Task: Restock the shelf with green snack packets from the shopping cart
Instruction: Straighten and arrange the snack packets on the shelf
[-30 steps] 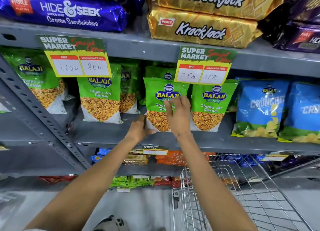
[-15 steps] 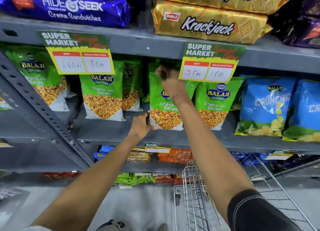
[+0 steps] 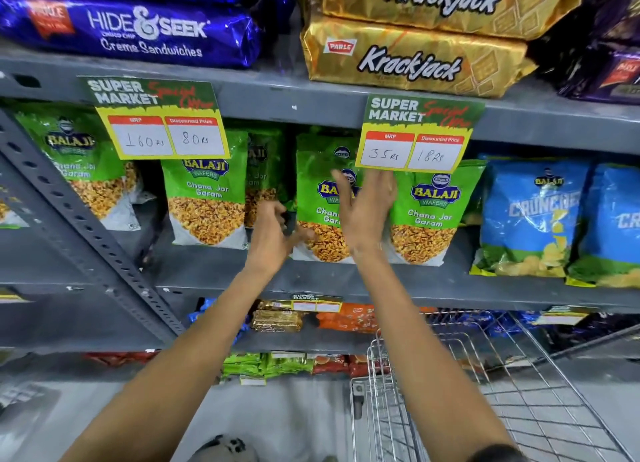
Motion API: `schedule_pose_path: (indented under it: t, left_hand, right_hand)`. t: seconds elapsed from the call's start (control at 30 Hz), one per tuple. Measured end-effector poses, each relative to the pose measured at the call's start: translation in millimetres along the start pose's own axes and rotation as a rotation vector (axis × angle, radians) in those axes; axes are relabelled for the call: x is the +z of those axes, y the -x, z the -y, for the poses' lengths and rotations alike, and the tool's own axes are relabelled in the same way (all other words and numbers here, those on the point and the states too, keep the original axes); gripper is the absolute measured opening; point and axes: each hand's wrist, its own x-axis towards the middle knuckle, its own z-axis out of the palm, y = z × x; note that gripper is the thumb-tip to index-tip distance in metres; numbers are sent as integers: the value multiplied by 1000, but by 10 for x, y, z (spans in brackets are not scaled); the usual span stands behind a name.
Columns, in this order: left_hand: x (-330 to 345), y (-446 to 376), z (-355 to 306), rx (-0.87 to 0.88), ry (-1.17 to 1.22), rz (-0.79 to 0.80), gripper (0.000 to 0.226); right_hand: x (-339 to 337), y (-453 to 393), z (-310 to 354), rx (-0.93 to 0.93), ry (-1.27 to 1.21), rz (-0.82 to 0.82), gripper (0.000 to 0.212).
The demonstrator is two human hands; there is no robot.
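Note:
Several green Balaji snack packets stand upright on the grey middle shelf point(image 3: 346, 281). One green packet point(image 3: 317, 201) stands at the centre, between my hands. My left hand point(image 3: 270, 236) is at its lower left corner, fingers spread, holding nothing. My right hand point(image 3: 367, 212) is flat and open in front of its right side, partly covering the label. Another green packet point(image 3: 433, 212) stands just to the right, and one point(image 3: 204, 201) to the left. The wire shopping cart point(image 3: 485, 392) is at the lower right; no packets show in the part I see.
Price cards point(image 3: 419, 134) point(image 3: 156, 122) hang from the shelf above. Blue Crunchex bags point(image 3: 533, 219) stand at the right. Gold Krackjack packs point(image 3: 408, 59) and blue Hide & Seek packs point(image 3: 138, 28) lie on the upper shelf. A slanted grey steel brace point(image 3: 79, 239) crosses at left.
My right hand has come down from the packet's top to its front and opened flat. My left hand has loosened at the lower left corner. The packet stands on the shelf.

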Motion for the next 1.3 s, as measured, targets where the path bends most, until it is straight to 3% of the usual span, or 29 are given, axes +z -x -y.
schedule_pose_path:
  t: [0.07,0.2,0.27,0.33,0.5,0.6,0.73,0.87,0.97,1.07,1.2,1.3]
  left_hand:
    - [-91,-92,-300,281,-185,-150,43]
    - [-44,-310,-1026,635,-657,-249,29]
    - [56,-371,-1218,572,-736,-51,28]
    - [139,-449,-1259,478,-731,90,30]
    - [263,-479,-1348,442,-567,50,23]
    - [283,-468,-1390,320,-587,21,25]
    - [304,-450,-1369,325,-606,-27,24]
    - [255,-377,-1347,469,-681,-65,24]
    - [165,-291,-1116,689,-710,-247,27]
    - [68,-163,-611,742,-512,-228,9]
    - [-428,-24,0,562,-464,-136,8]
    - [-896,18,301,288,-242,-257,23]
  right_hand:
    - [-26,491,-311,184,-231,-70,52]
    - [-19,927,-716,521,-393,240,75]
    - [1,894,-793,609,-442,385,79]
    - [36,850,-862,580,-381,480,75]
    - [60,746,-966,537,-230,595,59]
    - [84,724,-1015,553,-212,565,53]
    - [94,766,-1026,540,-226,532,44]
    - [72,907,-931,553,-297,386,48]
    - [83,1182,-727,566,-253,135,20]
    - [228,1372,-489,496,-232,153,7]
    - [516,1326,-75,307,-296,361,7]
    - [804,1150,138,271,-276,516,23]
